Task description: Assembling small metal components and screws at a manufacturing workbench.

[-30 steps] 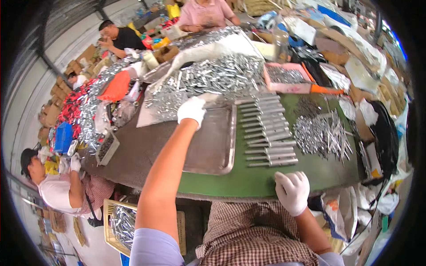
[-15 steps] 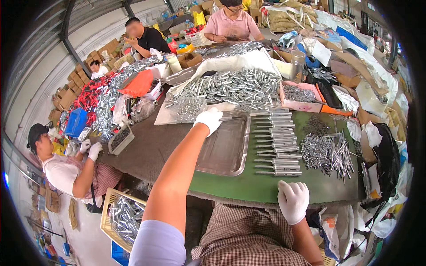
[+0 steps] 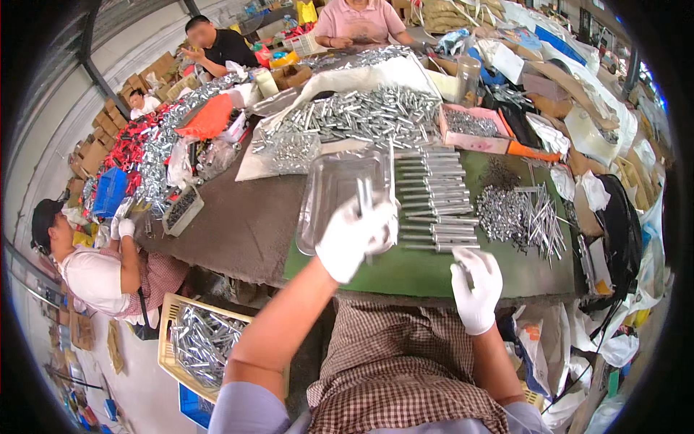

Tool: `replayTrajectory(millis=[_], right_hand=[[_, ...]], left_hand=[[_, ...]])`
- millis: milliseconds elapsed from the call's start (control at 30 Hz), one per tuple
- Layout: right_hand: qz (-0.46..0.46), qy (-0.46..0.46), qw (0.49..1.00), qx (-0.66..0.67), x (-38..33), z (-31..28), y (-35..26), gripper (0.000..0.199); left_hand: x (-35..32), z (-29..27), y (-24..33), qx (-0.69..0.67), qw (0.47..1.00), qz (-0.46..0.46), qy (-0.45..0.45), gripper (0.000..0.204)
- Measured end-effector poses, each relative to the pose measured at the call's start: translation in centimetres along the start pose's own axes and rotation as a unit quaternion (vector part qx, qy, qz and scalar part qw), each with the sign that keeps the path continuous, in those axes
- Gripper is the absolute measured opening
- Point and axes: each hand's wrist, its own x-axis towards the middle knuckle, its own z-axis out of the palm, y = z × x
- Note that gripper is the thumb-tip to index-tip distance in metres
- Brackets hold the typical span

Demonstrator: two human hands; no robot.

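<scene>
My left hand (image 3: 354,239), in a white glove, is closed around a silver metal tube (image 3: 364,192) that points up from the fingers. The hand is above the green mat, at the near right corner of a shallow metal tray (image 3: 309,226); motion blurs it a little. A row of metal tubes with thin rods in them (image 3: 450,202) lies just right of the tray. By the near end of this row is my right hand (image 3: 477,289), also gloved. Its fingers are half curled, with a gap to the thumb, and nothing shows in it.
Loose tubes (image 3: 354,119) are heaped on a white sheet beyond the tray. Small metal pieces (image 3: 502,213), thin rods (image 3: 546,228) and a pink box of parts (image 3: 470,139) lie to the right. A yellow crate (image 3: 168,340) stands lower left. Co-workers sit left and across.
My left hand has come back from the heap's near edge across the tray and now holds a tube upright. The right hand's fist has loosened. The whole view has shifted slightly.
</scene>
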Motion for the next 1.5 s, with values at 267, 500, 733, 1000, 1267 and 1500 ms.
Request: replayTrajectory(millis=[267, 500, 733, 1000, 1267, 1500], right_hand=[[-0.192, -0.076, 0.978, 0.007, 1.7, -1.3, -1.5, 0.039], [0.2, -0.026, 0.87, 0.449, -0.2, 0.2, -3.5, 0.03], [0.305, 0.021, 0.78, 0.547, -0.8, 0.9, -3.6, 0.032], [0.346, 0.064, 0.76, 0.546, -0.9, 1.1, -4.2, 0.035], [0.235, 0.148, 0.825, 0.491, 2.2, -3.7, -0.3, 0.034], [0.157, 0.06, 0.939, 0.298, 5.3, -7.2, -4.8, 0.054]], left_hand=[[-4.4, 3.2, -9.1, -0.284, 0.939, -0.126, -0.146, 0.021], [-4.7, 5.5, -10.1, -0.311, 0.946, -0.07, -0.051, 0.015], [-5.0, 7.4, -10.7, -0.233, 0.97, -0.026, 0.065, 0.01], [-5.4, 8.4, -11.0, -0.137, 0.978, 0.063, 0.143, 0.012], [-6.8, 4.8, -11.2, 0.303, 0.933, 0.187, 0.055, 0.03], [-7.7, 3.8, -11.6, 0.344, 0.907, 0.242, 0.002, 0.03]])
